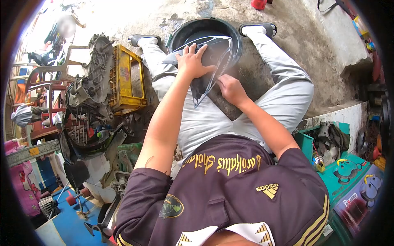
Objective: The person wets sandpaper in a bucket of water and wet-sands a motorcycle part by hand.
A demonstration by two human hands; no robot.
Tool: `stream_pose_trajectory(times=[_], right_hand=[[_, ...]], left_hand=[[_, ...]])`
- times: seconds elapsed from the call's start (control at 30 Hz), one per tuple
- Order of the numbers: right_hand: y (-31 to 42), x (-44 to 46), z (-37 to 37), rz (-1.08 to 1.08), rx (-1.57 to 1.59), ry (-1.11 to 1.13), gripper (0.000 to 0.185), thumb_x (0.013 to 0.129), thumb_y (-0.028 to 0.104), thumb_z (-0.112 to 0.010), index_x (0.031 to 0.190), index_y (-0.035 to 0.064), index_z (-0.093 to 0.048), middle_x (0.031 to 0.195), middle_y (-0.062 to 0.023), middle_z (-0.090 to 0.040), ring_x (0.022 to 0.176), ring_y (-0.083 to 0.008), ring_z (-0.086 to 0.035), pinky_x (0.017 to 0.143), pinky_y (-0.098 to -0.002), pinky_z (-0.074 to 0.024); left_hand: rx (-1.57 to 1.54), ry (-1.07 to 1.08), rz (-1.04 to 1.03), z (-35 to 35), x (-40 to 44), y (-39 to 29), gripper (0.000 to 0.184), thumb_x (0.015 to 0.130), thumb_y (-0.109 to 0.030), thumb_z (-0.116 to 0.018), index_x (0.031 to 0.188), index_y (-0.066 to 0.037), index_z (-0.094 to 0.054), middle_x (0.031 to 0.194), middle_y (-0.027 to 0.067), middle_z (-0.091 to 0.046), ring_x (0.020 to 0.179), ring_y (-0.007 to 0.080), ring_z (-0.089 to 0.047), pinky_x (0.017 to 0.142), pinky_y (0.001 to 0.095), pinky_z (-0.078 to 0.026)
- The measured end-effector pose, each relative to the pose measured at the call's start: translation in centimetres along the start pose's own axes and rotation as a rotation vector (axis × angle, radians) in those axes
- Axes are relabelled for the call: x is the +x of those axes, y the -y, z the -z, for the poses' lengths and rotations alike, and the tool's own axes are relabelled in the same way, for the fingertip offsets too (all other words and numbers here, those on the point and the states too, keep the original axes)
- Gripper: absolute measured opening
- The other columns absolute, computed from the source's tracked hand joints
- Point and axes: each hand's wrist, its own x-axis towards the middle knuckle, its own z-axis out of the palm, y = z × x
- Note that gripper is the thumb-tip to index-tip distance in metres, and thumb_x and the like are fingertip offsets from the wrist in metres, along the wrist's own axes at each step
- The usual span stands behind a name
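A dark triangular panel with a glossy, clear-looking rim [219,50] lies slanted over a round dark basin [236,41] between my legs. It could be a motorcycle part, but its exact kind is unclear. My left hand [192,62] rests on the panel with its fingers spread and stretched out. Close to the panel's right edge, my right hand [233,90] is closed, fingers curled in a pinch. Whatever sits between those fingers is hidden. The panel's lower tip reaches down over my left thigh.
To the left stand a yellow crate [130,80] and a metal engine casing [99,57], with more parts below them. At lower right are an open green toolbox [304,143] and a teal tool case [349,176]. A raised concrete block [340,37] lies at upper right.
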Motion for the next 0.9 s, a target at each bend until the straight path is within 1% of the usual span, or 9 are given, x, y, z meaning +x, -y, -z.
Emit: stream_pose_trajectory(times=[0.2, 0.27, 0.33, 0.4, 0.53, 0.6, 0.67, 0.8, 0.9], right_hand=[[-1.4, 0.3, 0.5, 0.058, -0.093, -0.053, 0.014, 0.094, 0.003, -0.062, 0.104, -0.0055, -0.067, 0.091, -0.0203, -0.066, 0.09, -0.0394, -0.066, 0.083, -0.0465, -0.0551], [-1.4, -1.0, -0.4, 0.218, -0.136, 0.062, 0.015, 0.093, 0.002, -0.061, 0.105, -0.0053, -0.067, 0.091, -0.0198, -0.066, 0.09, -0.0391, -0.067, 0.083, -0.0464, -0.0552], [-1.5, -0.9, -0.2, 0.211, -0.152, 0.072, 0.017, 0.091, 0.001, -0.061, 0.106, -0.0048, -0.066, 0.093, -0.0191, -0.066, 0.091, -0.0385, -0.067, 0.084, -0.046, -0.0554], [-2.0, -0.2, 0.3, 0.09, -0.132, -0.126, 0.019, 0.088, 0.0, -0.062, 0.106, -0.0049, -0.066, 0.094, -0.0191, -0.066, 0.092, -0.0383, -0.066, 0.085, -0.0458, -0.0555], [-1.2, -1.1, -0.1, 0.195, -0.186, 0.053, 0.018, 0.09, 0.0, -0.06, 0.106, -0.005, -0.067, 0.098, -0.0206, -0.068, 0.094, -0.0385, -0.067, 0.086, -0.0458, -0.0557], [-1.6, -0.6, 0.2, 0.19, -0.18, 0.038, 0.019, 0.089, 0.0, -0.061, 0.107, -0.0049, -0.066, 0.099, -0.0203, -0.068, 0.095, -0.0383, -0.067, 0.086, -0.045, -0.056], [-2.4, -0.1, 0.5, 0.104, -0.185, -0.145, 0.021, 0.087, 0.0, -0.061, 0.107, -0.0046, -0.066, 0.098, -0.0196, -0.067, 0.095, -0.0379, -0.067, 0.087, -0.0444, -0.0562], [-1.5, -1.1, 0.1, 0.199, -0.224, 0.053, 0.02, 0.089, 0.0, -0.059, 0.108, -0.0042, -0.066, 0.099, -0.02, -0.068, 0.097, -0.0379, -0.067, 0.088, -0.0449, -0.0561], [-2.2, -0.3, 0.7, 0.137, -0.209, -0.051, 0.02, 0.089, 0.0, -0.06, 0.108, -0.004, -0.065, 0.098, -0.0192, -0.068, 0.096, -0.0372, -0.067, 0.087, -0.0449, -0.056]], left_hand=[[-0.006, 0.019, 0.012, -0.3, 0.2, 0.0, 0.106, 0.071, -0.079, -0.074, 0.162, -0.036, -0.038, 0.168, 0.0123, -0.035, 0.155, 0.0368, -0.031, 0.117, 0.0692, -0.028], [-0.003, 0.008, 0.007, -0.2, 0.1, 0.0, 0.106, 0.072, -0.08, -0.074, 0.161, -0.035, -0.039, 0.168, 0.0132, -0.036, 0.155, 0.0364, -0.031, 0.117, 0.0687, -0.029], [-0.003, -0.003, 0.001, -0.1, 0.0, -0.1, 0.105, 0.073, -0.081, -0.073, 0.161, -0.034, -0.04, 0.167, 0.0142, -0.036, 0.155, 0.0361, -0.03, 0.116, 0.0682, -0.03], [-0.017, 0.002, 0.008, 0.0, -0.1, -0.1, 0.105, 0.073, -0.082, -0.073, 0.161, -0.034, -0.04, 0.167, 0.0141, -0.036, 0.156, 0.0358, -0.029, 0.116, 0.0684, -0.029], [-0.023, 0.018, 0.006, -0.1, 0.0, -0.1, 0.105, 0.073, -0.082, -0.073, 0.161, -0.035, -0.04, 0.167, 0.014, -0.036, 0.156, 0.0361, -0.029, 0.117, 0.0683, -0.028], [-0.023, 0.006, 0.008, -0.1, 0.0, 0.0, 0.105, 0.073, -0.082, -0.073, 0.161, -0.035, -0.04, 0.167, 0.0141, -0.036, 0.156, 0.0368, -0.029, 0.117, 0.068, -0.028], [-0.021, 0.0, 0.008, -0.1, 0.0, 0.1, 0.105, 0.073, -0.082, -0.073, 0.161, -0.035, -0.04, 0.167, 0.0141, -0.036, 0.156, 0.0368, -0.029, 0.117, 0.0678, -0.028], [-0.006, -0.001, 0.007, -0.3, 0.1, 0.0, 0.105, 0.073, -0.083, -0.072, 0.161, -0.035, -0.041, 0.167, 0.0142, -0.036, 0.156, 0.0362, -0.03, 0.116, 0.0672, -0.029], [-0.014, -0.018, -0.001, -0.3, 0.0, 0.1, 0.105, 0.073, -0.083, -0.072, 0.161, -0.034, -0.041, 0.167, 0.0144, -0.036, 0.156, 0.0361, -0.03, 0.116, 0.067, -0.03]])
